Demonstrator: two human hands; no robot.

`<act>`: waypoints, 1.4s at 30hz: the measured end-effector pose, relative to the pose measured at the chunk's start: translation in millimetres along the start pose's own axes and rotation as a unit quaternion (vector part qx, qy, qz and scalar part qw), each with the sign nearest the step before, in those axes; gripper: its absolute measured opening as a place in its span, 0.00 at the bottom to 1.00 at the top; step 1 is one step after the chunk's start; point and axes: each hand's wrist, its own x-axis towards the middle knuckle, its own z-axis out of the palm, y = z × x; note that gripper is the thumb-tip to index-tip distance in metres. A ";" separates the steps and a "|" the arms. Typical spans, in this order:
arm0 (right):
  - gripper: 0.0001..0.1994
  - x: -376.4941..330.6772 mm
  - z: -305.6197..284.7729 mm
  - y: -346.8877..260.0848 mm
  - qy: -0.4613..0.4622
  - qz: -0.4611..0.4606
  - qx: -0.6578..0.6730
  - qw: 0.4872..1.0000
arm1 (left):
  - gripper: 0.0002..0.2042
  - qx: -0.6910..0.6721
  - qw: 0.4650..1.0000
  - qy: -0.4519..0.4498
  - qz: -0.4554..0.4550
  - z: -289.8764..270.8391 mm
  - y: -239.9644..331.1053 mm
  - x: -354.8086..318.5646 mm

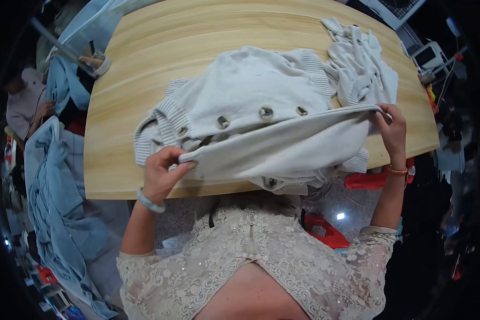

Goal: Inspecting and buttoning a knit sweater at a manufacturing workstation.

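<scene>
An off-white knitted cardigan [250, 80] with ribbed cuffs and large dark buttons lies spread on the wooden table [133, 64]. Its near panel is lifted and stretched between my hands, the edge running on a slant up to the right. My left hand [164, 169] pinches the left end of that edge, close to a ribbed cuff. At the other end, my right hand [392, 125] grips the same edge between thumb and fingers. Several buttons show in a row just beyond the raised panel. Part of the cardigan hangs over the table's near edge.
A second off-white knitted garment [362, 66] lies crumpled at the far right of the table. A small cup [102, 66] with tools stands at the left edge. Light blue knitwear [58, 197] is heaped on the left. A red stool [325, 232] is below; another person [29, 101] sits at the far left.
</scene>
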 end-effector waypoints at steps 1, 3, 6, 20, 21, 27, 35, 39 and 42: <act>0.11 4.4 8.6 -23.1 0.036 -0.034 -0.272 0.961 | 0.07 0.023 1.000 0.006 -0.012 4.1 2.7 1.2; 0.12 11.6 31.8 -61.4 0.088 -0.114 -0.260 0.955 | 0.08 0.040 0.999 0.027 0.018 10.7 -4.8 7.5; 0.16 0.2 80.6 -152.9 -0.040 -0.107 0.131 0.985 | 0.07 0.044 0.997 0.053 0.047 8.0 -11.2 6.6; 0.08 -44.2 214.2 -261.3 -0.247 -0.174 0.267 0.915 | 0.04 -0.005 0.998 0.053 0.023 0.4 -14.9 -5.0; 0.08 -43.7 214.6 -261.5 -0.253 -0.179 0.271 0.911 | 0.03 0.014 0.999 0.038 0.016 -2.4 -15.5 -1.6; 0.09 -45.6 213.8 -260.1 -0.252 -0.213 0.195 0.924 | 0.06 0.069 0.986 0.108 0.106 -8.9 -2.6 46.2; 0.07 -60.7 215.1 -265.3 -0.184 -0.274 0.159 0.930 | 0.05 0.141 0.989 -0.039 -0.032 -7.7 2.5 53.0; 0.12 -55.6 207.0 -281.8 -0.090 -0.295 0.149 0.939 | 0.02 -0.051 0.998 0.010 -0.032 -1.5 9.8 35.5; 0.15 -54.8 200.3 -287.0 -0.032 -0.261 0.122 0.957 | 0.02 -0.091 0.995 0.016 -0.023 -1.9 3.9 33.8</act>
